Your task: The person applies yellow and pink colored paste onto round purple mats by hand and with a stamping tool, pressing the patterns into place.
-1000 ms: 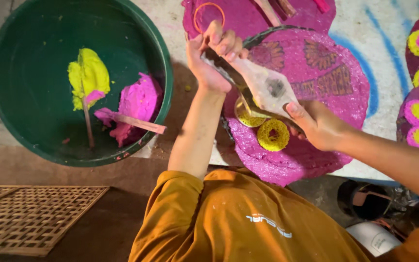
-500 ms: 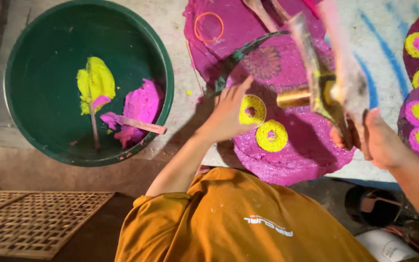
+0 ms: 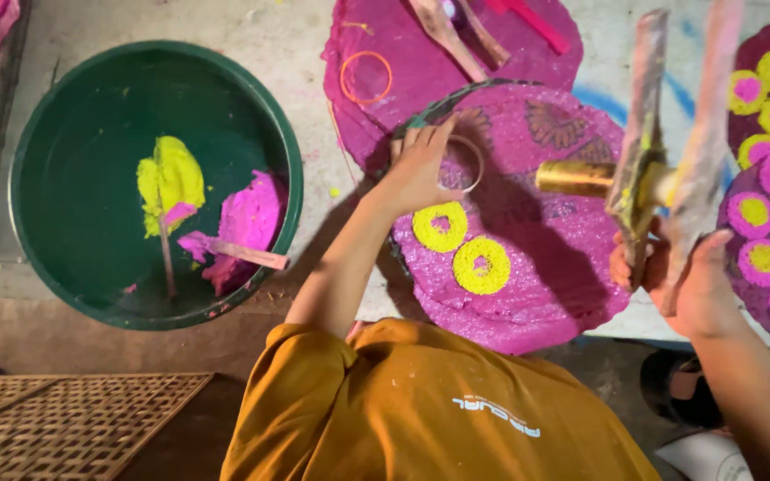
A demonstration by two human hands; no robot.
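My left hand (image 3: 419, 167) rests on a round magenta sheet (image 3: 545, 294), fingers holding a thin metal ring (image 3: 471, 162) flat against it. Just below the ring lie two yellow ring-shaped pieces with pink centres (image 3: 440, 226) (image 3: 481, 264). My right hand (image 3: 683, 281) is raised at the right and grips a press tool (image 3: 643, 169), which is a brass cylinder between two paste-stained wooden paddles. The tool hangs above the sheet's right edge, apart from it.
A green basin (image 3: 64, 107) at the left holds yellow paste (image 3: 169, 178), pink paste (image 3: 251, 218) and two sticks. Several yellow-and-pink discs (image 3: 764, 236) lie on a sheet at the right. An orange ring (image 3: 366, 77) and wooden tools lie behind. A woven mat (image 3: 64, 423) is bottom left.
Both hands were on the tool over the sheet. My right hand then lifted the tool away to the right. My left hand moved up from the yellow pieces onto the metal ring.
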